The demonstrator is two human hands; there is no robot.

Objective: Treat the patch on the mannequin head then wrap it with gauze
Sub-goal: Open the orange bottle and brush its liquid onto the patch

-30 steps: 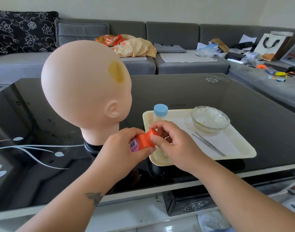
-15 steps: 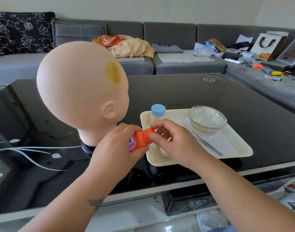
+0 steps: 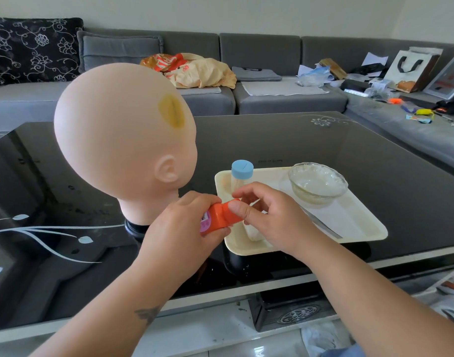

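Observation:
A bald mannequin head (image 3: pixel 117 140) stands on a black base on the dark glass table, with a yellow-brown patch (image 3: pixel 171 115) high on its side. In front of it my left hand (image 3: pixel 179 233) grips an orange bottle (image 3: pixel 216 219) with a pink label, held tilted. My right hand (image 3: pixel 269 220) pinches the bottle's orange cap end with thumb and fingers. Behind my hands a cream tray (image 3: pixel 370 228) holds a blue-capped tube (image 3: pixel 241 173), a glass bowl (image 3: pixel 317 182), tweezers (image 3: pixel 323 224) and a white roll partly hidden under my right hand.
The glass table (image 3: pixel 323 140) has its front edge close to me. A grey sofa (image 3: pixel 272 60) runs behind and along the right, strewn with bags, papers and cushions. A shelf under the table holds a dark box (image 3: pixel 290 309).
Both hands stay on the orange bottle; my right fingers have shifted around its cap. The view has moved slightly, so the head and tray sit a little further left.

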